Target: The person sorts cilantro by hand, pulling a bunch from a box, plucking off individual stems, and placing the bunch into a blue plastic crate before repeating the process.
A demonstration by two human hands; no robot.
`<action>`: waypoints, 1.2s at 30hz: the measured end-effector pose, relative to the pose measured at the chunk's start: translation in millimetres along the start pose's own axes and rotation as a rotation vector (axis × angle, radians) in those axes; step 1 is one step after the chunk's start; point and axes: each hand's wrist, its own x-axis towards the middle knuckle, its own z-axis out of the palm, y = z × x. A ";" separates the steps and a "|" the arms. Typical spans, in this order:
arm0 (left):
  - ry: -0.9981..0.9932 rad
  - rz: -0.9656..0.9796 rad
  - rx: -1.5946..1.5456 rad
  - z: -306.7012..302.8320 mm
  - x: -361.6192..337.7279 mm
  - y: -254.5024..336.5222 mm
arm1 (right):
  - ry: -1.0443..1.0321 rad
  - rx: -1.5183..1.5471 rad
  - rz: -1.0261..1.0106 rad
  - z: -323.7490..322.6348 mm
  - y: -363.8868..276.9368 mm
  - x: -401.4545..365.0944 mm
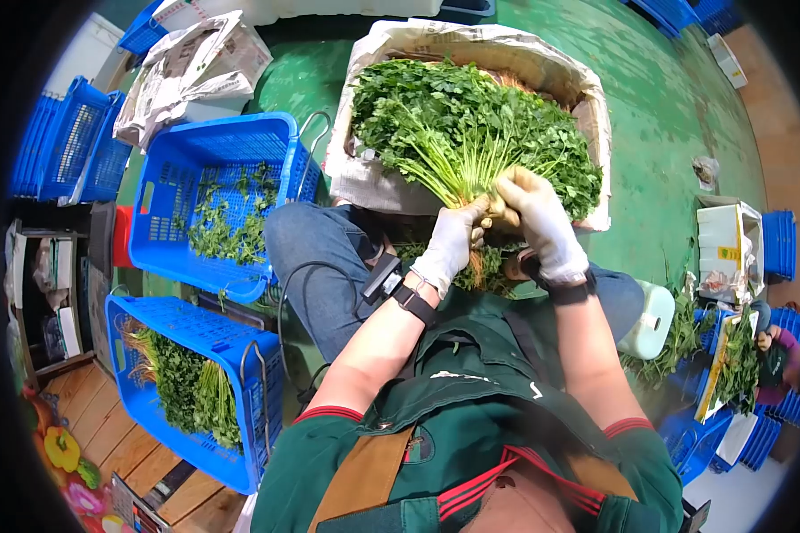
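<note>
My left hand (453,235), in a white glove, is wrapped round the base of a bunch of leafy herbs (467,164), which look like coriander or leaf celery. Their pale stems fan out away from me. My right hand (540,215), gloved too, has its fingers closed at the stem bases, right beside the left. Brownish roots (477,265) hang below my hands. Just beyond, a white box lined with newspaper (378,186) holds a heap of the same greens (436,98). More greens lie on the floor between my feet, partly hidden by my hands.
To the left, a blue basket (280,133) holds loose sprigs; a nearer one (187,320) holds bunched greens. Newspaper (196,71) covers a box behind them. A pale plastic jug (652,320) stands by my right knee. Far right, another person (780,364) sits among greens and crates.
</note>
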 end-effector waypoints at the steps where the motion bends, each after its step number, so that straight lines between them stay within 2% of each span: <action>1: -0.010 0.004 -0.012 -5.5 1.4 0.4 | -0.049 -0.232 0.065 5.8 -11.2 -15.2; 3: 0.018 0.089 -0.036 12.0 -5.0 3.5 | -0.175 -0.675 0.199 8.9 -23.4 -35.7; 4: 0.041 0.162 -0.046 18.1 -8.1 3.1 | -0.173 -0.850 0.066 2.7 -13.6 -33.9; 5: 0.037 0.197 0.299 6.0 -4.1 -0.3 | -0.186 -0.796 -0.122 12.2 -21.6 -33.7; 6: -0.088 0.519 0.298 -11.6 16.8 -27.7 | -0.192 -0.741 -0.313 24.5 -30.8 -31.7; 7: -0.142 0.534 0.122 -3.5 10.0 -31.4 | -0.198 -0.578 -0.354 33.9 -33.6 -27.3; 8: -0.192 0.545 -0.054 5.2 0.7 -29.9 | -0.158 -0.479 -0.274 38.4 -37.0 -23.6; 9: 0.008 0.412 0.306 9.6 -2.2 -18.9 | -0.039 -0.545 -0.296 27.3 -22.0 -9.7; 11: -0.055 0.313 0.209 16.9 -21.7 0.5 | 0.234 -0.639 -0.262 7.8 -1.1 11.3; 12: -0.050 0.276 0.195 15.2 -18.7 3.3 | 0.289 -0.510 -0.243 2.2 1.3 10.9; 14: -0.108 0.145 0.110 0.6 -12.0 4.6 | 0.285 -0.225 -0.055 -4.8 2.0 6.9; 15: -0.082 0.136 0.093 -1.1 -8.0 -0.2 | 0.294 -0.177 -0.111 -3.8 6.8 6.6; 20: -0.019 0.102 0.145 4.7 -4.5 -3.3 | 0.316 -0.156 -0.078 -6.4 7.5 8.0; 22: 0.033 0.147 0.185 9.6 -5.6 -2.7 | 0.409 -0.230 -0.171 -2.8 6.8 10.6; 23: 0.035 0.148 0.185 11.4 -7.5 -2.3 | 0.427 -0.399 -0.246 -0.6 6.8 14.9; 24: 0.024 0.214 0.219 13.1 -9.8 -2.3 | 0.426 -0.398 -0.246 2.5 6.5 21.9; 26: 0.012 0.276 0.254 13.7 -10.5 -5.9 | 0.426 -0.810 -0.613 13.8 1.9 37.0; 28: 0.019 0.271 0.317 13.4 -8.4 -8.5 | 0.402 -1.048 -0.315 21.2 -12.2 49.2; 30: -0.011 0.272 0.299 17.4 -14.3 -1.1 | 0.391 -1.003 -0.275 -0.1 3.4 70.3; 32: 0.034 0.205 0.117 14.4 -11.5 3.0 | 0.357 -0.946 -0.290 -10.4 5.5 71.6; 35: 0.067 0.199 0.169 12.1 -6.9 -1.1 | 0.338 -0.994 -0.301 -7.4 2.4 67.7; 36: 0.078 0.211 0.212 12.3 -5.9 -4.0 | 0.346 -1.077 -0.193 -4.8 -2.4 67.4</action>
